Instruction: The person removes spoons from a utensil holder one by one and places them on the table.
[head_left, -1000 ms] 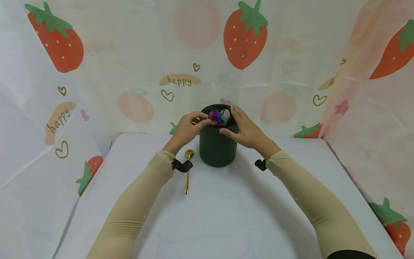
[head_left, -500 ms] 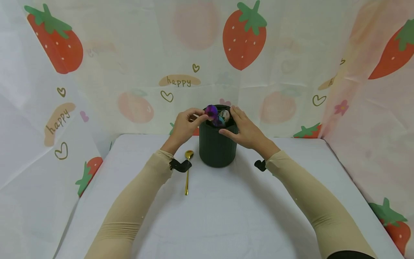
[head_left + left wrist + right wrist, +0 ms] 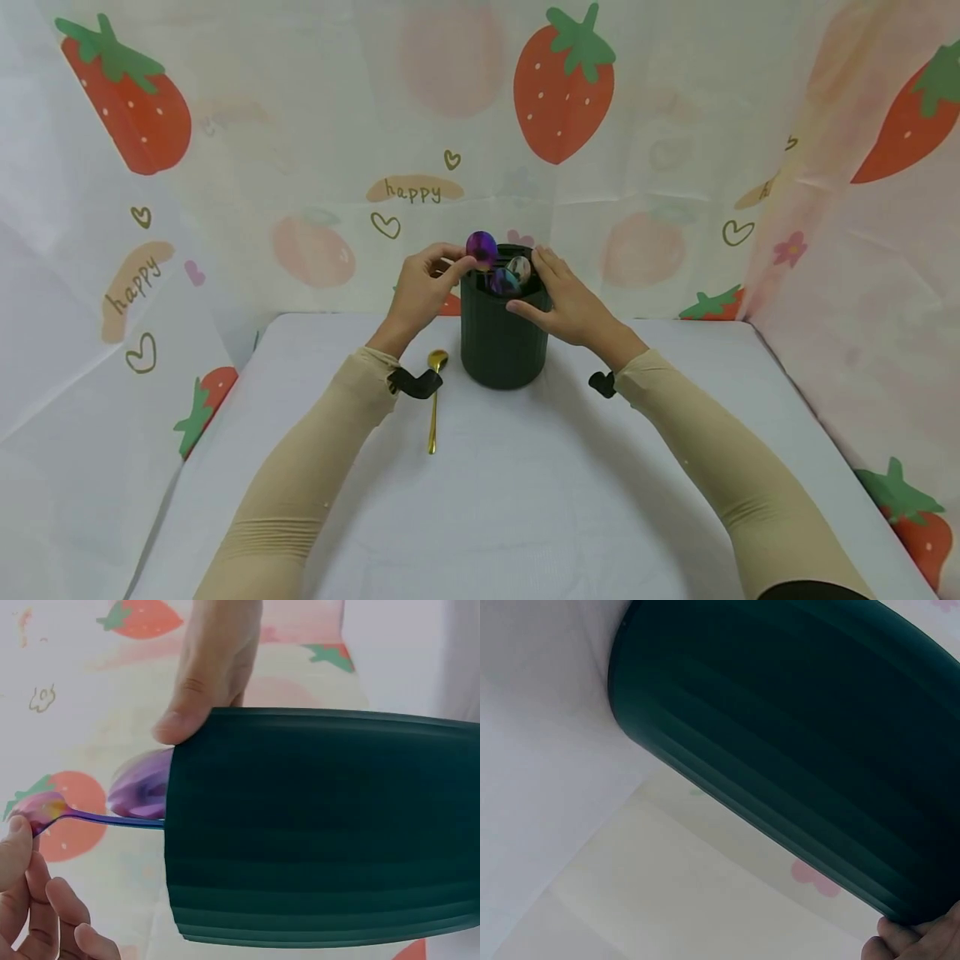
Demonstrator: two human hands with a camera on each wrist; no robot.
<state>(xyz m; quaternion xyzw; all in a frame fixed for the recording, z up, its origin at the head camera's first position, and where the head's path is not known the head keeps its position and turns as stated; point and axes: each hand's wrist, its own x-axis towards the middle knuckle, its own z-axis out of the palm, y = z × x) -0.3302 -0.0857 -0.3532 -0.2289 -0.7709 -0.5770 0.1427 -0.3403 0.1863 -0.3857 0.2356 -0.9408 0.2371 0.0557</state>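
Note:
A dark green ribbed utensil holder (image 3: 504,342) stands upright on the table. At its left rim my left hand (image 3: 423,287) pinches the bowl of a purple iridescent spoon (image 3: 481,249). In the left wrist view the held spoon's thin handle (image 3: 112,819) runs down into the holder, its lower end hidden. My right hand (image 3: 566,298) grips the holder's right rim, thumb in front and fingers toward the back. Inside, a blue-purple spoon bowl (image 3: 504,282) and a silvery rounded piece (image 3: 519,267) show at the mouth.
A gold spoon (image 3: 432,421) lies on the white-covered table (image 3: 510,500), left of the holder and partly under my left wrist strap (image 3: 417,383). A strawberry-print cloth (image 3: 322,108) hangs behind and at both sides.
My left hand has moved a little up and left, drawing the purple spoon's bowl above the rim, away from the other pieces. The right hand and holder stay nearly still.

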